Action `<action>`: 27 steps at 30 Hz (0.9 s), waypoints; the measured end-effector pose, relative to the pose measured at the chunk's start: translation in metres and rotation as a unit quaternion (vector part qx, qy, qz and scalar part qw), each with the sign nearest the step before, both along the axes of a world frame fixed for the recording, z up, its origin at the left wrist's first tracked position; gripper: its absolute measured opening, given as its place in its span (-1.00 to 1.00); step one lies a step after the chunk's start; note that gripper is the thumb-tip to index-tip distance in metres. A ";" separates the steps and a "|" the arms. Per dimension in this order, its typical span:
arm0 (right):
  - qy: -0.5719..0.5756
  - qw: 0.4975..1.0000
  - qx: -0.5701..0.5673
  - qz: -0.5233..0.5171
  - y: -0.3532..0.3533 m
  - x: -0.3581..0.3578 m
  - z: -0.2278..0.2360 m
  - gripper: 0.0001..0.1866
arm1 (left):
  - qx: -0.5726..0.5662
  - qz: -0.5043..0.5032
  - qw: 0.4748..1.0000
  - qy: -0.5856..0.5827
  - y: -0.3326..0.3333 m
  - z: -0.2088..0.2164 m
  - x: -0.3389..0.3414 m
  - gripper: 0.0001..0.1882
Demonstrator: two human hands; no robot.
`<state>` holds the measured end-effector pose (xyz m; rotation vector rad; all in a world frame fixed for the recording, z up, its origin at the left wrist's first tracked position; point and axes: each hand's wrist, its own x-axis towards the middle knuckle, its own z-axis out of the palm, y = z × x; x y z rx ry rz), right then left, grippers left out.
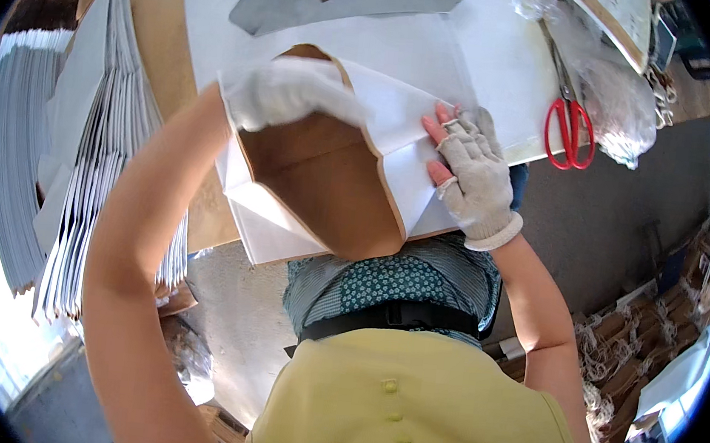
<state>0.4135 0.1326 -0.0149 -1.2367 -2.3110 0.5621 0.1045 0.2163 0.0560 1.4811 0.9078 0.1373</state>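
A white paper bag (pixel 389 178) with a brown inside lies at the table's near edge, its bottom end spread open into a wide mouth. My left hand (pixel 286 95), in a pale knit glove, is over the far left side of that opening. Motion smears its fingers, so their pose is unclear. To the right, my right hand (pixel 472 164) wears a similar glove with some bare fingertips. Its fingers are stretched out and lie flat on the bag's right-hand fold.
Red-handled scissors (pixel 569 127) lie at the table's right edge beside clear plastic wrap (pixel 619 102). A grey template-like piece (pixel 351 1) lies at the far side. Stacks of folded white bags (pixel 106 146) stand at left. Bundles of corded brown bags (pixel 638 343) are at lower right.
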 end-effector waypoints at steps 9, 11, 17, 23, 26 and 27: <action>-0.151 0.986 0.070 0.011 -0.003 -0.014 -0.006 -0.32 | 0.198 0.112 0.913 0.337 -0.002 -0.028 0.028 -0.46; -0.165 0.979 0.087 0.079 -0.019 -0.019 -0.007 -0.33 | 0.225 0.111 0.896 0.365 -0.007 -0.034 0.032 -0.48; -0.097 0.969 0.032 0.227 -0.009 -0.031 0.000 -0.26 | 0.255 0.126 0.875 0.391 -0.012 -0.029 0.036 -0.54; -0.162 0.981 0.076 0.078 0.022 -0.049 0.002 -0.21 | 0.312 0.375 0.864 0.125 -0.089 0.042 -0.020 -0.54; -0.152 0.975 0.085 0.141 0.048 -0.065 0.005 -0.19 | 0.257 0.491 0.832 0.024 -0.141 0.004 -0.032 -0.52; -0.156 0.970 0.103 0.157 0.056 -0.075 0.004 -0.19 | 0.250 0.517 0.818 0.023 -0.160 -0.015 -0.035 -0.52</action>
